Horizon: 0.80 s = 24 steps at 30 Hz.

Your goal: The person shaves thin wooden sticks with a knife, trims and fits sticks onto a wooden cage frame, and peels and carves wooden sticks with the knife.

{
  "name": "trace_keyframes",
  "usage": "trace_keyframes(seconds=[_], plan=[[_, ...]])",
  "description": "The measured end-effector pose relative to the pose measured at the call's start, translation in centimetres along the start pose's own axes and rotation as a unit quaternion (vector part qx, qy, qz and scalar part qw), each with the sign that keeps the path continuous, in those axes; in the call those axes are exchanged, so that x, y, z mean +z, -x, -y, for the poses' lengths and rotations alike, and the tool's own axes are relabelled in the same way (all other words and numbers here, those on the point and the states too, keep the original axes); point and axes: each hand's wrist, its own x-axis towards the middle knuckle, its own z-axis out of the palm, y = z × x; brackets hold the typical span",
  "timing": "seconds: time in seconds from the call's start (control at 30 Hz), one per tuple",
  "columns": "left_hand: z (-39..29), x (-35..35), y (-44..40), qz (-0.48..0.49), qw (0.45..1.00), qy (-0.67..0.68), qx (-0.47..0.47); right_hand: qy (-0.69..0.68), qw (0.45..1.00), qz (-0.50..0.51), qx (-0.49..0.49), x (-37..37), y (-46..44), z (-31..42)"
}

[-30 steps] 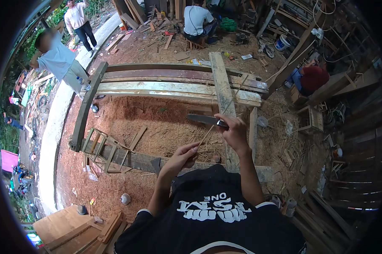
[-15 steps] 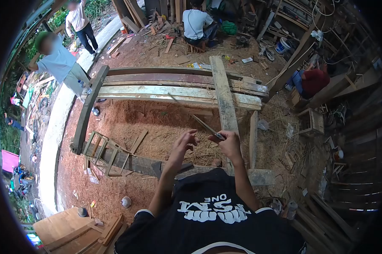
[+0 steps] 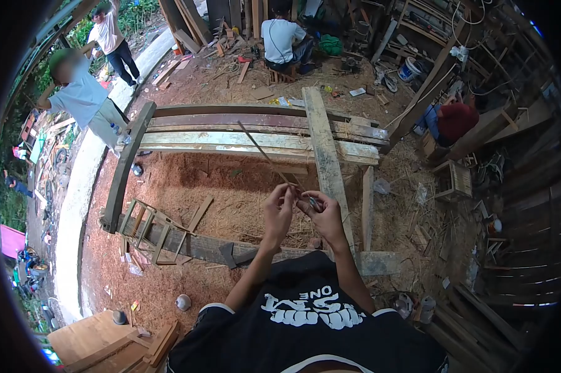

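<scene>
A long, thin wooden stick (image 3: 262, 151) points away from me and up to the left, over the timber frame. My left hand (image 3: 277, 213) pinches its near end between thumb and fingertips. Close beside it, almost touching, my right hand (image 3: 325, 219) is closed around a small, shiny, partly dark object (image 3: 314, 203), whose kind I cannot make out because the fingers cover most of it. Both hands are held in front of my chest, near a pale plank (image 3: 328, 155) that lies across the frame.
Long timber beams (image 3: 224, 138) rest ahead of me, above sawdust-covered ground. At left lies a small wooden frame (image 3: 145, 224). One person (image 3: 280, 42) sits at the back, another (image 3: 457, 121) at the right. Two people stand at the left, the nearer one (image 3: 85, 99) by the beams.
My left hand has moved right and closed on the stick, which the right hand held before. The stick now reaches farther up and left. The view has shifted slightly.
</scene>
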Motion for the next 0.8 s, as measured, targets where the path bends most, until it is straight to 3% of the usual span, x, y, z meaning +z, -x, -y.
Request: trace_keyframes(seconds=[0.2,0.3,0.4,0.53,0.6,0.8], plan=[[-2.3,-1.1,-2.1,0.006,0.998,-0.029,0.059,0.029,0.999,-0.033,0.004,-0.6,0.4,3.1],[-3.8,-1.8,-1.7,0.036,0.999,-0.004,-0.024,0.006,0.999,-0.037,-0.024,-0.3,0.5,2.4],[-3.7,-2.5,-1.4,0.054,0.997,-0.055,-0.008,0.042,0.999,-0.018,-0.024,-0.4,0.7,1.3],[-3.9,-3.7,-0.5,0.117,0.984,0.061,-0.122,0.076,0.997,0.007,-0.016,0.2,1.6,1.3],[-3.5,-4.3,0.2,0.131,0.965,0.14,-0.177,0.08,0.995,0.018,-0.054,0.8,2.0,1.3],[-2.6,-5.1,1.7,0.132,0.957,0.172,-0.194,0.2,0.963,0.035,-0.176,1.4,2.3,1.9]])
